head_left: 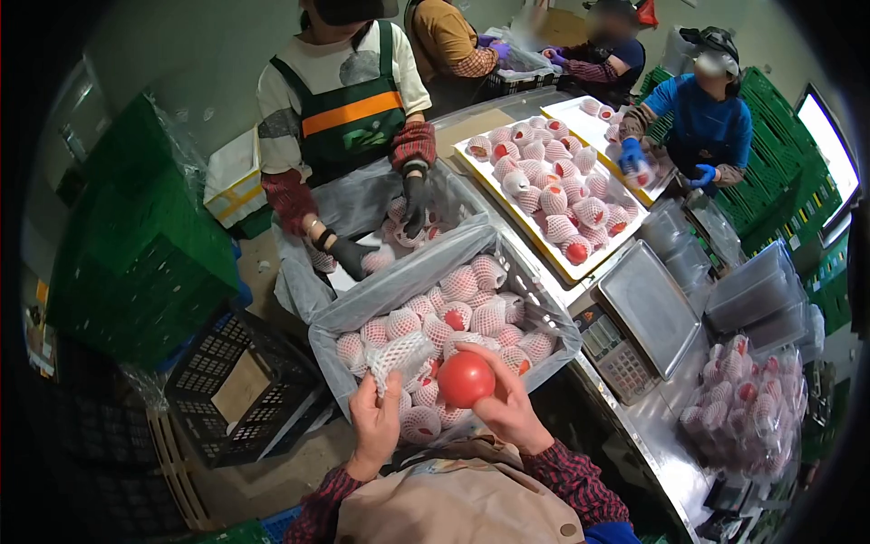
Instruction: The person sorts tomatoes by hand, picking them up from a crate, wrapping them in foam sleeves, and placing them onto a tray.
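My right hand (517,419) holds a smooth, round red tomato (466,380), with the fingers curled around its far side and the thumb near its lower edge. In my left hand (372,428), a white foam net sleeve (399,357) is pinched between thumb and fingers, apart from the tomato. Both hands are above the near side of a crate lined with clear plastic film (555,352). Inside the crate lie several tomatoes in pink-white foam nets (459,284), partly hidden by my hands and the sleeve.
Across from me, a gloved person (353,109) reaches into a second lined crate (358,295). To the right are a tray of netted tomatoes (625,238), a scale (651,308) and bagged tomatoes (745,403). A black crate (204,399) stands at left. Other people work behind.
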`<act>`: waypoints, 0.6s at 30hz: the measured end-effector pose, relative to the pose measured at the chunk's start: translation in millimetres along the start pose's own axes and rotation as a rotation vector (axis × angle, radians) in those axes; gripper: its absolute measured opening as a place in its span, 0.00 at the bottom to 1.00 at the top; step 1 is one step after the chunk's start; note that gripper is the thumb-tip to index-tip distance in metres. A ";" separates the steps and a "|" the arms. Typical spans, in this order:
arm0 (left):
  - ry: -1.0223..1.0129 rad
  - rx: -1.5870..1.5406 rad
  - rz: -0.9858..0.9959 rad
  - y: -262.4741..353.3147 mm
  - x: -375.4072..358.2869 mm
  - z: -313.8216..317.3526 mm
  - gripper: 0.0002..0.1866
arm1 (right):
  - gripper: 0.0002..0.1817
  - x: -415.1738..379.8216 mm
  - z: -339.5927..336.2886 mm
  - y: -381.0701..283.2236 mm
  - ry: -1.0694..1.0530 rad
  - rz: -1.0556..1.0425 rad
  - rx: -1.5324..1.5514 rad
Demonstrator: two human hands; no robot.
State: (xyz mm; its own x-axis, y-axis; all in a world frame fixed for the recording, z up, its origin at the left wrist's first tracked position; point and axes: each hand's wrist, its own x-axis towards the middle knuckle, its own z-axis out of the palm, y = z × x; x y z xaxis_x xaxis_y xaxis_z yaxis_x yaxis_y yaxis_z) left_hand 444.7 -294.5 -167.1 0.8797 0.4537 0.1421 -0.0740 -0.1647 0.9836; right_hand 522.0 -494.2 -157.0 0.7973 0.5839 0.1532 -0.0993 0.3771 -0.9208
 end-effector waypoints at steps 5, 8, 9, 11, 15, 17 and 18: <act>-0.198 -0.241 -0.020 12.0 -2.2 11.3 0.24 | 0.43 -2.2 -3.7 11.1 -0.089 0.314 0.701; -0.296 -0.069 0.024 5.5 -2.6 12.0 0.33 | 0.39 -3.9 -1.8 11.7 -0.093 0.407 0.848; -0.333 0.036 0.092 8.5 -0.6 13.7 0.34 | 0.37 -4.6 -0.8 11.3 -0.070 0.455 0.851; -0.370 0.141 0.159 8.3 0.0 14.5 0.36 | 0.34 -9.4 -7.7 19.5 -0.058 0.470 0.747; -0.373 -0.078 -0.030 -3.8 -5.0 16.7 0.39 | 0.28 -8.3 -6.4 8.6 0.051 0.436 0.317; -0.330 -0.412 -0.201 -1.3 -1.5 19.3 0.37 | 0.28 -6.1 -25.4 32.7 0.095 0.416 0.122; -0.350 -0.419 -0.195 0.7 0.0 18.7 0.37 | 0.27 -4.2 -38.0 44.9 0.130 0.406 -0.067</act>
State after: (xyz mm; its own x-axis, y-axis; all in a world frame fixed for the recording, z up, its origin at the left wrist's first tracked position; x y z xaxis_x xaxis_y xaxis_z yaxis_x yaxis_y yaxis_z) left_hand 453.5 -311.0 -168.5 0.9934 0.1127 -0.0209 -0.0123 0.2861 0.9581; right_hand 536.8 -507.1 -212.6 0.7702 0.5785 -0.2686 -0.3846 0.0854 -0.9191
